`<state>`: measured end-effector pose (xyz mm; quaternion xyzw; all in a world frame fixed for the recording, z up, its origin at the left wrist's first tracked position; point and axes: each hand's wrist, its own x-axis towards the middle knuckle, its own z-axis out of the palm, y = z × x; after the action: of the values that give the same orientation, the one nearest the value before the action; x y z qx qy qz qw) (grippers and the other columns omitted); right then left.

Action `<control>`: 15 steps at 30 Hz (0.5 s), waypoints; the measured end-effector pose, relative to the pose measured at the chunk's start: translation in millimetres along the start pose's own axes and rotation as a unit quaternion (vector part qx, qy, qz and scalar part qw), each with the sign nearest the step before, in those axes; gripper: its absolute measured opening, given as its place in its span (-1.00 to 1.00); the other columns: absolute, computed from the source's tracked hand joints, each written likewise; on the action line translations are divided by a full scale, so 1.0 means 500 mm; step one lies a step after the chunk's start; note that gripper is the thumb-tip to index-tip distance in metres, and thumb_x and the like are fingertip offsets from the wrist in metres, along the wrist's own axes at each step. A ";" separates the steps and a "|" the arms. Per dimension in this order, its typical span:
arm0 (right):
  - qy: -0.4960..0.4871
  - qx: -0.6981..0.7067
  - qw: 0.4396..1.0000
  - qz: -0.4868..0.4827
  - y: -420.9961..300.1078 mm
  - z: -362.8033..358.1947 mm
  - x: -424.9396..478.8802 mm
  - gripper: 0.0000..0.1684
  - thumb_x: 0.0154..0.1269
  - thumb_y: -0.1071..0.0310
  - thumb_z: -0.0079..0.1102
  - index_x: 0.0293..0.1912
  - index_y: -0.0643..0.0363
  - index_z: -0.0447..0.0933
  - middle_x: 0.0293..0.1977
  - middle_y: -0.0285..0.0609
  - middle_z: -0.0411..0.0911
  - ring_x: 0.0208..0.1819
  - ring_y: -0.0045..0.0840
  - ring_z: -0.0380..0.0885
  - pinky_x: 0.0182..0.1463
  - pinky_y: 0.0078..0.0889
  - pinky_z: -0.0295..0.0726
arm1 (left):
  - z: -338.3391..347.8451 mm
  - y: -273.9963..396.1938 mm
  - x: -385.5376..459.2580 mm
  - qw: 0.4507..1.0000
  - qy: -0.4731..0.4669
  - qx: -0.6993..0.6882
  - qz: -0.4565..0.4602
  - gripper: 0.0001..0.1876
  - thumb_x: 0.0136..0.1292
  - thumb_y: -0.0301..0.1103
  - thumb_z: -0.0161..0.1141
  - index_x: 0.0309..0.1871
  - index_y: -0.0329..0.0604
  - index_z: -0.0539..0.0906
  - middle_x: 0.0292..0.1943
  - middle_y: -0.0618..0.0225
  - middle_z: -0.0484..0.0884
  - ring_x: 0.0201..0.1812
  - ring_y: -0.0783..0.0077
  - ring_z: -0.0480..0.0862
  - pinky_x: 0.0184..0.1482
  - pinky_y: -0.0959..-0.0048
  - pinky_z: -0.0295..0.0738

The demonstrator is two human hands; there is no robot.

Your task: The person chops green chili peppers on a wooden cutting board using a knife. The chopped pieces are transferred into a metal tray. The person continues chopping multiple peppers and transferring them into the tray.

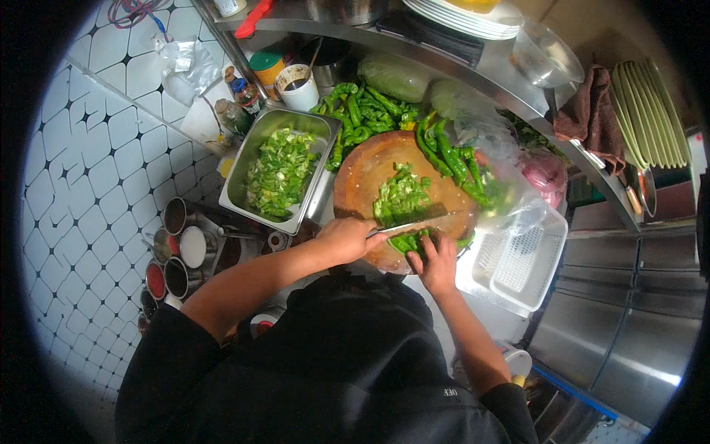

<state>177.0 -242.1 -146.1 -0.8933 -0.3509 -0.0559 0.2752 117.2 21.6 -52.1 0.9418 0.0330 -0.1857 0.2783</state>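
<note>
My left hand (346,240) grips the handle of a kitchen knife. The knife's blade (416,221) lies across a round wooden chopping board (355,166), between chopped green peppers (402,194) and a bunch of uncut ones. With bent fingers, my right hand (436,262) presses on the uncut green peppers (407,242) at the board's near edge, just below the blade. Longer whole green peppers (452,155) rest over the board's far right side. Left of the board, a steel pan (327,125) holds more chopped pepper.
Whole peppers (383,108) are heaped behind the board. A white cup of dark sauce (298,87) stands behind the pan. At right are a white plastic basket (546,266) and a clear plastic bag (513,166). A steel shelf (471,75) overhangs the back; seasoning containers (193,248) stand left.
</note>
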 end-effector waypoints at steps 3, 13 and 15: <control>0.027 0.005 1.000 0.012 -0.005 0.019 0.002 -0.42 0.21 0.09 0.52 0.14 0.16 0.61 0.14 0.15 0.46 0.19 0.12 0.43 0.32 0.13 0.43 | -0.006 0.019 -0.025 1.000 0.025 0.002 -0.011 -0.49 0.59 0.12 0.04 -0.05 -0.21 0.68 -0.25 -0.12 0.76 -0.15 -0.27 0.74 -0.06 -0.14 0.59; 0.089 -0.007 0.996 0.003 -0.044 -0.024 0.021 -0.46 0.18 0.17 0.52 0.08 0.19 0.58 0.14 0.16 0.47 0.20 0.15 0.42 0.35 0.18 0.39 | -0.068 0.040 -0.094 0.999 -0.042 0.002 -0.002 -0.49 0.60 0.13 0.03 0.00 -0.21 0.66 -0.25 -0.13 0.75 -0.16 -0.28 0.74 -0.07 -0.16 0.59; 0.084 -0.001 0.996 0.002 -0.035 -0.021 0.016 -0.48 0.19 0.18 0.51 0.08 0.19 0.58 0.11 0.16 0.47 0.18 0.15 0.43 0.32 0.19 0.39 | -0.066 0.042 -0.096 0.999 -0.052 0.002 0.001 -0.48 0.60 0.13 0.02 0.02 -0.22 0.66 -0.24 -0.13 0.75 -0.16 -0.28 0.75 -0.06 -0.15 0.59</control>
<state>172.7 -232.5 -126.9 -0.8862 -0.3251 -0.1305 0.3031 87.0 23.6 1.6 0.9314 0.0175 -0.2343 0.2781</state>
